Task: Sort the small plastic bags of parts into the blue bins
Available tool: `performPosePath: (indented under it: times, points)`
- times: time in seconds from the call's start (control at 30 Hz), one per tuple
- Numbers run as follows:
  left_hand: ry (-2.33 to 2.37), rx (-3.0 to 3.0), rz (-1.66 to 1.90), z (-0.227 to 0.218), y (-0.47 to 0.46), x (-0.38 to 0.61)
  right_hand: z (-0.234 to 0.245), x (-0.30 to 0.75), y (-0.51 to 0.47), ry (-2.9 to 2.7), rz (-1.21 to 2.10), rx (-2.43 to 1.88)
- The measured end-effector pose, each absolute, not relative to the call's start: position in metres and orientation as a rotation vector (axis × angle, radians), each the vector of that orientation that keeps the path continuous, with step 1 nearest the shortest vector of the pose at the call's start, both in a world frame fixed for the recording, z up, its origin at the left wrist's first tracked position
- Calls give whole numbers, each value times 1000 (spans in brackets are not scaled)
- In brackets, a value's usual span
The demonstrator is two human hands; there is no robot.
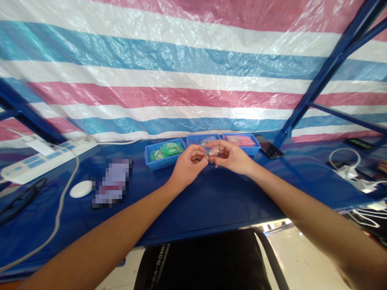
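Observation:
Over the blue table, my left hand (188,168) and my right hand (232,158) meet around a small clear plastic packet (213,152). Both hands are closed, pinching it between thumbs and fingers; what is inside the packet is too small to make out. Just behind them stand three blue bins in a row. The left bin (163,164) holds green-and-clear packets (171,149). Partly hidden by my hands, the middle bin (203,137) contains clear packets. Pink packets or cards (242,140) lie in the right bin (254,150).
A dark phone (268,147) lies right of the bins. On the left are a blurred-out rectangular item (113,181), a white disc (81,189), a power strip (39,162) with a loose cable (61,205), and black glasses (22,200). White chargers (347,172) sit far right.

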State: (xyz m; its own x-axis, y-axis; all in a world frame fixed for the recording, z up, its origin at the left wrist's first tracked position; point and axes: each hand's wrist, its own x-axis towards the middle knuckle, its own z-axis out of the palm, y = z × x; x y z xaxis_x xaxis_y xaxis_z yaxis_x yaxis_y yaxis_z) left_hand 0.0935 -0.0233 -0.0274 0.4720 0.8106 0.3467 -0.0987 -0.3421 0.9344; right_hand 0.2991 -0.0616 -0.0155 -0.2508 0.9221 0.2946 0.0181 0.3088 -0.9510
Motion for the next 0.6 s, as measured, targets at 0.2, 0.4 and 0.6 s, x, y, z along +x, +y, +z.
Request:
performPosePath:
  times: [0.2, 0.4, 0.6]
  points:
    - [610, 1607, 1090, -29, -24, 95, -13, 295, -64, -1551, 1103, -912]
    - [596, 1613, 1061, -26, -31, 97, -7, 288, -68, -1530, 1088, -934]
    - [573, 1591, 1044, -25, -35, 99, -9, 286, -69, -1565, 1138, -914]
